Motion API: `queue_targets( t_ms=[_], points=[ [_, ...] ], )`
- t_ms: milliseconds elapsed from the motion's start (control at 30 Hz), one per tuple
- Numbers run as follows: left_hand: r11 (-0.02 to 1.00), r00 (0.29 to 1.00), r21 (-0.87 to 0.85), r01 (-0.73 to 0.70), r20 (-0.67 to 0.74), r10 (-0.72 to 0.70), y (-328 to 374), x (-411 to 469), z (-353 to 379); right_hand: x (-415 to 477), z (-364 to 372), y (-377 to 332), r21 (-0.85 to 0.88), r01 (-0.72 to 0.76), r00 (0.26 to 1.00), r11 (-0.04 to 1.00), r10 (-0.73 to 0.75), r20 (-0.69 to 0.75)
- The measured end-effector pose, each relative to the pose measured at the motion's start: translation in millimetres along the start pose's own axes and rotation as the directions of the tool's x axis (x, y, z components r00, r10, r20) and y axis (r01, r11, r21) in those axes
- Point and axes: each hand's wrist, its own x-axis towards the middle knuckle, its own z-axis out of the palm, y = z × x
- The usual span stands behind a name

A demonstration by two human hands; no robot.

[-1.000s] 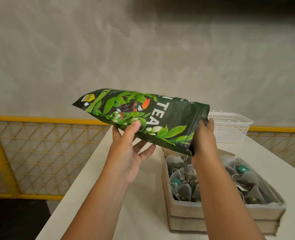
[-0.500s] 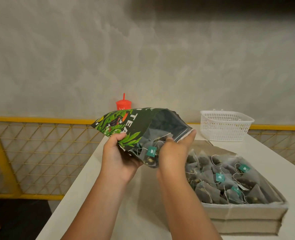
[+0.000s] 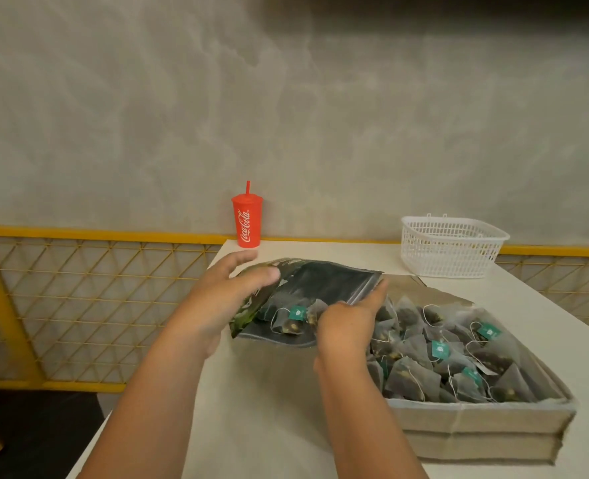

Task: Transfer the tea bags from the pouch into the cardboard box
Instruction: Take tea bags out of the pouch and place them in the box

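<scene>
A glossy dark-green foil pouch (image 3: 320,281), printed with leaves, lies tilted just above the white table (image 3: 268,426), its wide mouth turned toward 1 shallow grey-beige cardboard box (image 3: 476,423) just beside it. The left hand (image 3: 230,299) curls over the pouch's crinkled upper side and grips it. The right hand (image 3: 348,326) holds the lower lip of the mouth, with 1 finger stretched along the rim. Inside the opening, at least 2 pyramid-shaped mesh tea bags (image 3: 434,361) show, 1 of them with a teal paper tag on white string. The box is heaped with many more of the same translucent, dark-filled bags, too tangled to count; at least 4 teal tags are visible among them. At the table's far edge stand 1 red plastic Coca-Cola cup (image 3: 247,219) with lid and straw and 1 white slotted plastic basket (image 3: 452,247), well apart. A yellow metal mesh railing (image 3: 78,288) runs behind, under a mottled grey wall.
</scene>
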Motion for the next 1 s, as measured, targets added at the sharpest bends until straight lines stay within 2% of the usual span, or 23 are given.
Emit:
queue_targets(
  t_ms=[33, 100, 200, 267, 367, 500, 567, 700, 800, 833, 933, 1000],
  points=[
    [0.986, 0.994, 0.128, -0.107, 0.038, 0.102, -0.7, -1.9, -3.3, -0.3, -0.2, 1.4, -0.010, 0.009, 1.000, 1.000, -0.009, -0.007],
    [0.869, 0.940, 0.359, -0.341, 0.151, 0.306, -2.8, -3.6, -9.6, -0.8, 0.8, 5.8, -0.026, 0.033, 0.999, 0.999, -0.033, -0.004],
    [0.681, 0.865, 0.536, -0.499, 0.355, 0.355, -7.5, -3.7, -8.3, -3.7, 2.4, 9.1, -0.107, 0.071, 0.997, 0.992, -0.070, 0.008],
    [0.617, 0.857, 0.594, -0.516, 0.356, 0.373, -11.1, -1.2, -7.0, -5.3, 1.2, 9.1, -0.147, 0.081, 0.996, 0.986, -0.077, 0.034],
    [0.580, 0.849, 0.627, -0.521, 0.306, 0.431, -12.7, 2.9, -11.0, -8.4, -4.1, 7.4, -0.164, 0.122, 0.990, 0.979, -0.109, 0.088],
    [0.595, 0.850, 0.614, -0.518, 0.294, 0.437, -14.7, 9.8, -23.5, -10.6, -13.5, 4.7, -0.208, 0.220, 0.971, 0.953, -0.194, 0.141],
    [0.612, 0.854, 0.601, -0.515, 0.294, 0.430, -15.6, 11.6, -26.6, -9.1, -19.5, 3.7, -0.250, 0.328, 0.944, 0.911, -0.304, 0.132],
    [0.629, 0.855, 0.582, -0.516, 0.312, 0.413, -16.5, 13.8, -29.3, -11.0, -30.4, 4.0, -0.253, 0.574, 0.819, 0.779, -0.548, 0.172],
    [0.637, 0.859, 0.576, -0.512, 0.318, 0.402, -16.2, 13.3, -30.4, -17.7, -29.3, 1.8, -0.244, 0.688, 0.719, 0.684, -0.597, 0.355],
    [0.633, 0.855, 0.576, -0.517, 0.323, 0.405, -16.0, 12.9, -30.5, -19.2, -27.5, -0.1, -0.277, 0.737, 0.665, 0.616, -0.588, 0.460],
    [0.630, 0.851, 0.573, -0.525, 0.333, 0.406, -15.0, 11.8, -29.6, -14.3, -15.9, -0.8, -0.408, 0.869, 0.494, 0.280, -0.452, 0.743],
    [0.629, 0.850, 0.572, -0.526, 0.333, 0.407, -14.2, 10.9, -28.8, -9.0, -4.5, 1.1, -0.463, 0.880, 0.471, 0.109, -0.325, 0.820]
  ],
)
